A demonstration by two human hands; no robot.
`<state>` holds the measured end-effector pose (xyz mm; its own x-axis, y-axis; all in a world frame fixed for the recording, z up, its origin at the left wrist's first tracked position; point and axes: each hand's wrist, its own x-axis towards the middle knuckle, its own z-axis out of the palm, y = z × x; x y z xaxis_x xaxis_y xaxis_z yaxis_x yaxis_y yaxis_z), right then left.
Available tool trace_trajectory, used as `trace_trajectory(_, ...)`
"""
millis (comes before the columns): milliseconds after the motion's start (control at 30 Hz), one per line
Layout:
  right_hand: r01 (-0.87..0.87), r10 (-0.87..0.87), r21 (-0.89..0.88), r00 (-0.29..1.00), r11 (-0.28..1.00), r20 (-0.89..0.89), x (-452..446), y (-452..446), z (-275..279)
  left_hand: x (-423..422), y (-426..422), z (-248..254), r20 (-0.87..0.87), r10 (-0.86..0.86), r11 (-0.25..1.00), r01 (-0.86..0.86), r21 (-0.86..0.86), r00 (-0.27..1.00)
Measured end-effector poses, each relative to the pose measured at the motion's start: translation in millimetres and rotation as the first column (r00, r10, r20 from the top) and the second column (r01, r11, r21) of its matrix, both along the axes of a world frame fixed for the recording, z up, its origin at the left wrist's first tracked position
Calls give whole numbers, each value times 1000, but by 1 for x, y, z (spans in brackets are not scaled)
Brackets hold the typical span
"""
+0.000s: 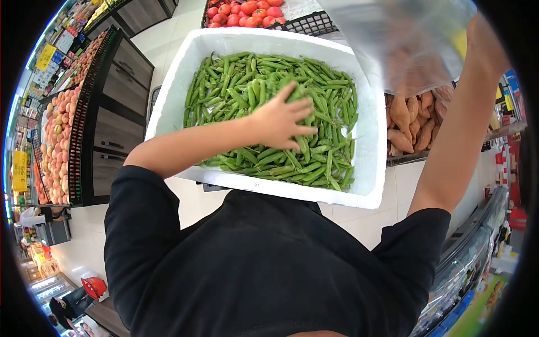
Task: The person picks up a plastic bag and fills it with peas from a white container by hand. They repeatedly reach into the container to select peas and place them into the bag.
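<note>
Green pea pods (224, 84) fill a white foam box (264, 188) in front of my body. Over the middle of the pods is my left hand (283, 118), its fingers spread, with some pods under and beside it. A clear plastic bag (393, 45) hangs at the upper right, partly over the box's right corner and the brown tubers. My right arm reaches up beside the bag, and my right hand (487, 33) is at the dark image edge, where its fingers cannot be made out.
Red tomatoes (247, 12) lie beyond the box. Brown tubers (412, 121) are on its right. Peaches (62, 135) stand on a dark shelf (115, 101) at the left. A person (67, 309) is far off at the lower left, near a red basket (94, 287).
</note>
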<state>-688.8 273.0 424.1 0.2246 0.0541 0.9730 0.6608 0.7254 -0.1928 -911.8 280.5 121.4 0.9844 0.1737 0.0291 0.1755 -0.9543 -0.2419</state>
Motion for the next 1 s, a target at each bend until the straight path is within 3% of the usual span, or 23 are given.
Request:
trace_trajectory(33, 29, -29, -25, 1000, 999, -4, 0, -2, 0, -5, 9, 4, -2, -4, 1000, 4, -4, 1000)
trace_trajectory(100, 35, -36, -55, 999, 998, -3, -40, -11, -4, -19, 27, 14, 39, 167, 986, -166, -29, 985)
trace_trajectory(133, 211, -221, -71, 955, 975, -195, -72, -11, -2, -29, 36, 17, 35, 170, 985, -169, -31, 985)
trace_trajectory(200, 372, -388, -119, 841, 921, -376, -62, -4, -2, -51, 51, 21, -52, 398, 896, -401, -189, 916)
trace_trajectory(233, 188, -177, 48, 967, 981, -186, -14, 8, -6, -65, 60, 17, -53, 400, 896, -402, -188, 915)
trace_trajectory(267, -36, 29, 170, 999, 985, 44, 12, 15, -10, -80, 70, 7, -87, 427, 862, -434, -260, 900)
trace_trajectory(333, -36, 31, 170, 999, 985, 31, -1, 7, -17, -106, 74, -8, -125, 453, 822, -468, -325, 883)
trace_trajectory(433, -30, 31, 155, 1000, 987, -3, -34, -12, -27, -130, 57, -14, -43, 467, 815, -449, -366, 883)
trace_trajectory(500, -27, 30, 146, 999, 989, -16, -34, -11, -28, -137, 43, -12, -26, 372, 880, -361, -308, 928)
trace_trajectory(533, -75, 74, 133, 997, 988, 9, -27, -7, -25, -141, 37, -13, 12, 248, 943, -239, -230, 969)
trace_trajectory(567, -100, 98, 127, 995, 987, 22, -18, -6, -25, -141, 29, -17, 11, 249, 943, -240, -230, 968)
trace_trajectory(600, -125, 122, 121, 992, 985, 34, -9, -6, -24, -140, 22, -24, 32, 88, 978, -81, -192, 996)
trace_trajectory(633, -383, 362, 79, 911, 920, 199, 2, -7, -25, -137, 18, -26, 47, -74, 985, 81, -151, 996)
trace_trajectory(700, -613, 578, -7, 741, 790, 343, -10, -8, -23, -116, 12, -22, 59, -157, 962, 166, -217, 986)
trace_trajectory(733, -496, 464, 38, 835, 868, 296, -12, -7, -24, -101, 9, -21, 79, -242, 926, 254, -280, 967)
trace_trajectory(800, -357, 335, 65, 915, 932, 226, -13, -5, -29, -69, 8, -26, 160, -249, 924, 284, -258, 955)
trace_trajectory(933, -296, 282, 42, 937, 954, 208, -12, -9, -30, 11, 13, -46, 282, -295, 919, 352, -178, 913)
trace_trajectory(1000, -285, 273, 25, 938, 958, 213, -11, -12, -31, 42, 18, -46, 224, -279, 928, 322, -185, 934)
